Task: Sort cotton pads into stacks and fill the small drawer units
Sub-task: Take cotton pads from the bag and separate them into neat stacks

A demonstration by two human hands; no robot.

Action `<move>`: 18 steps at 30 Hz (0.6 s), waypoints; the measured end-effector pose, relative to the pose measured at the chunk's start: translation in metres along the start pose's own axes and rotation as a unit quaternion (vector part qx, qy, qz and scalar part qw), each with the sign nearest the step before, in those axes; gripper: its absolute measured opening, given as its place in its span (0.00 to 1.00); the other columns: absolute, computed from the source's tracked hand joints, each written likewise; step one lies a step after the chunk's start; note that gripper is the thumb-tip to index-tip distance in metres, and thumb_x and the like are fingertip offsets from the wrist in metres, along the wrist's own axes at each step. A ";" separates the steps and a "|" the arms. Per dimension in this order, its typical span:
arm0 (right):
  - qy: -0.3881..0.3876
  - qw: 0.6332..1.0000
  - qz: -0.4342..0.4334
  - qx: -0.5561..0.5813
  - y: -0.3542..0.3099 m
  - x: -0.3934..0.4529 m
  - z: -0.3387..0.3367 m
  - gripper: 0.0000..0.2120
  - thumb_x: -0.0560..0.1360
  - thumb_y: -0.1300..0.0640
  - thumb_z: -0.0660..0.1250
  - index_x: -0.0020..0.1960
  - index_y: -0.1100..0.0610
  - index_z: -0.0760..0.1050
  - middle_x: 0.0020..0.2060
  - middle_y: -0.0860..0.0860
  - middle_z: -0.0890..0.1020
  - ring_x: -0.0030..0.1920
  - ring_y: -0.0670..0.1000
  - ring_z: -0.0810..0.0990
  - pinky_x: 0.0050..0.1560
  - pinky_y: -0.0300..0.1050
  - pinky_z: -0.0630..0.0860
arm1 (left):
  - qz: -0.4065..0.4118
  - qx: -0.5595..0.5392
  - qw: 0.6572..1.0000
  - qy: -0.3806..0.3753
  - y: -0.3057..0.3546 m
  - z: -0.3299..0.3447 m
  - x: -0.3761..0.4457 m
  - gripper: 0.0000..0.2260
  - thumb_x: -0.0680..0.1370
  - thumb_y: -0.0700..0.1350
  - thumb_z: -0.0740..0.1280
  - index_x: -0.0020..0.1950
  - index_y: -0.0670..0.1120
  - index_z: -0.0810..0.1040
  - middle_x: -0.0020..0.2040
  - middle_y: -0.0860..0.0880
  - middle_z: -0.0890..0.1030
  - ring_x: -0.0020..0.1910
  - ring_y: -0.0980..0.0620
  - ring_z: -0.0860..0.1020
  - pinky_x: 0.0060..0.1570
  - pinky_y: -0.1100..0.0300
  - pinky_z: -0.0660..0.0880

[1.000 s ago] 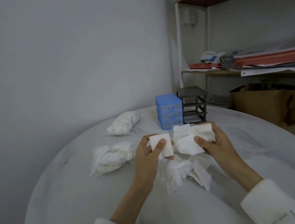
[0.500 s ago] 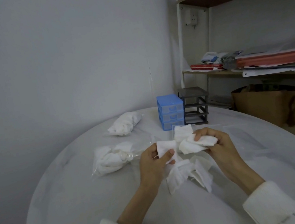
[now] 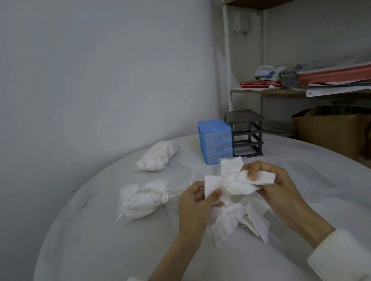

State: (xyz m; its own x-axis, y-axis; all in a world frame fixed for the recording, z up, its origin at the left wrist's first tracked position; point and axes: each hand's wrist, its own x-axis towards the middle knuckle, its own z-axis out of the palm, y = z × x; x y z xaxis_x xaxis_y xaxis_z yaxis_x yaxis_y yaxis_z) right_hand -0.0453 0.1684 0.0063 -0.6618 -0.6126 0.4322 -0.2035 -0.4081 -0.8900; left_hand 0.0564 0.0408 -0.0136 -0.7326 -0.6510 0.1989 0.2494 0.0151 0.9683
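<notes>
Your left hand (image 3: pixel 197 206) pinches a flat square cotton pad (image 3: pixel 212 187) between thumb and curled fingers, so that grip is closed on the pad. Your right hand (image 3: pixel 274 184) has its fingers and thumb curled round a small bunch of pads (image 3: pixel 245 182), crumpled and overlapping; its grip is closed on them. The two hands sit close together above the middle of the round bench (image 3: pixel 99 247), and the pad in the left touches the bunch in the right.

Below your hands, a loose pile of pads (image 3: pixel 236 223) lies on the bench, nearer the edge facing you. Just behind your hands a neat stack of pads (image 3: pixel 229 165) sits in a clear tray; its rim is hard to make out.

Toward the far edge of the bench stands a blue drawer unit (image 3: pixel 216 143) with three drawers in place, and touching or just beside it on its right is a dark drawer frame (image 3: pixel 247 136) whose slots look hollow. To the left of your hands lies a clear bag of pads (image 3: pixel 144 197), and a second bag of pads (image 3: pixel 158 156) lies farther back near the far left edge.

Beyond the bench, to the right, a shelf (image 3: pixel 315 91) carries red folders and papers, with a brown paper bag (image 3: pixel 338 130) underneath.
</notes>
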 end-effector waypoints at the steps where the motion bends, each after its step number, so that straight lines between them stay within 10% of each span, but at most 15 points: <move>1: -0.004 1.000 0.005 0.006 0.000 0.000 0.001 0.27 0.71 0.78 0.53 0.28 0.52 0.75 0.41 0.49 0.79 0.46 0.52 0.77 0.43 0.40 0.75 | -0.001 -0.006 1.000 -0.003 0.001 0.000 0.000 0.07 0.72 0.34 0.70 0.50 0.37 0.79 0.38 0.47 0.84 0.34 0.54 0.82 0.34 0.66 0.76; 18: 0.034 0.998 0.044 -0.029 -0.005 -0.002 0.006 0.12 0.67 0.69 0.73 0.39 0.66 0.68 0.41 0.51 0.84 0.46 0.53 0.80 0.44 0.40 0.78 | -0.021 -0.012 0.999 -0.029 0.005 0.000 -0.004 0.05 0.72 0.35 0.71 0.45 0.43 0.81 0.39 0.48 0.85 0.40 0.51 0.82 0.44 0.60 0.78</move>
State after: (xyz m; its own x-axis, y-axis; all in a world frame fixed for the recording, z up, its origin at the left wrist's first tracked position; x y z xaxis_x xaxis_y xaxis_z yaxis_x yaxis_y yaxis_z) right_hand -0.0387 0.1669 0.0106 -0.7258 -0.5962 0.3432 -0.1822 -0.3145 -0.9316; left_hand 0.0602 0.0430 -0.0099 -0.7785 -0.6049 0.1674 0.2325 -0.0302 0.9721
